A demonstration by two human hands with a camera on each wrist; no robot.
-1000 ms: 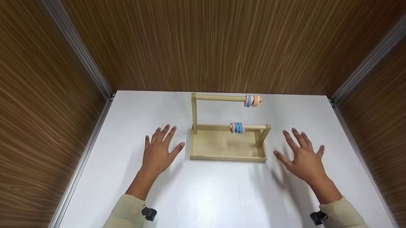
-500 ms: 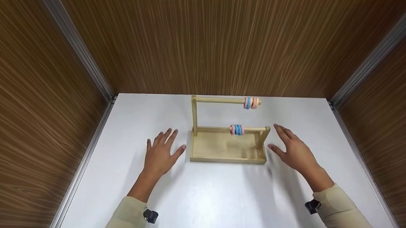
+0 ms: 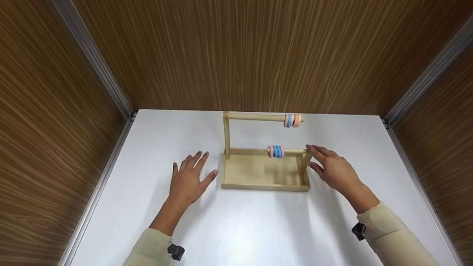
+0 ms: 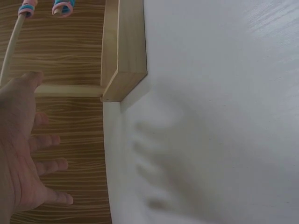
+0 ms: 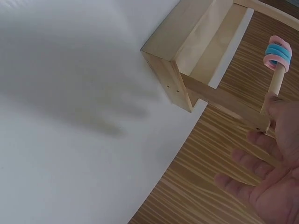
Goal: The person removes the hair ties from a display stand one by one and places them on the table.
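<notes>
A wooden rack (image 3: 264,171) is seen in the middle of a white table (image 3: 233,227), close to the brown back wall (image 3: 239,50). Two rods are held by the rack. On the high rod (image 3: 256,117), pink, blue and orange rings (image 3: 292,120) are kept near its right end. On the low rod (image 3: 287,151), pink and blue rings (image 3: 276,151) are kept near the middle.

The right hand (image 3: 333,170) is placed at the right end of the rack, with its fingers straight and spread. The short right post (image 3: 307,159) and the end of the low rod are touched by the fingertips, and nothing is gripped. The left hand (image 3: 187,178) is laid flat on the table just left of the rack, fingers spread wide, with nothing held. Pale sleeves (image 3: 398,245) are worn on both arms.
</notes>
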